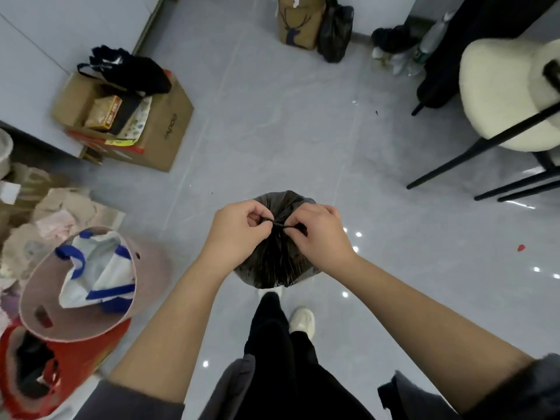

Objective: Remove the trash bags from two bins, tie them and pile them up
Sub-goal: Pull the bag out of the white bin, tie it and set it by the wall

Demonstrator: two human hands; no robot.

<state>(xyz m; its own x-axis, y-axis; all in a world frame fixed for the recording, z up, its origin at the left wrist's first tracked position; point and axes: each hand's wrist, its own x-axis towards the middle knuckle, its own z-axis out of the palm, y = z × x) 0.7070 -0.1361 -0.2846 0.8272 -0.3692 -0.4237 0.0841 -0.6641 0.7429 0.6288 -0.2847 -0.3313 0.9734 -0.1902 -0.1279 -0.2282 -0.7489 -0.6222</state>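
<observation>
Grey glossy tile floor (pixel 303 131), ceiling lights reflected, clutter round the edges. Black bag (pixel 274 262) at near centre, just beyond the feet, neck gathered into pleats. Left hand (pixel 239 230) and right hand (pixel 321 230) close together over the neck, fingers curled tight, each pinching one twisted end of the film at the knot (pixel 278 224). Step judged: tying, knot not yet drawn down.

Risks: thin film stretched into cords, likely to tear if pulled hard; slick plastic likely to slip and leave the knot loose, spilling contents later.

Materials: bag thin, shiny, crinkled, bulging round. Cardboard box (pixel 163 122) far left, matte, open. Round pink bin (pixel 91 280) near left, holding a white bag with blue handles. Chair (pixel 503 95) far right, cream fleece seat, thin black legs. Second black bag (pixel 335 31) far, against the wall.
</observation>
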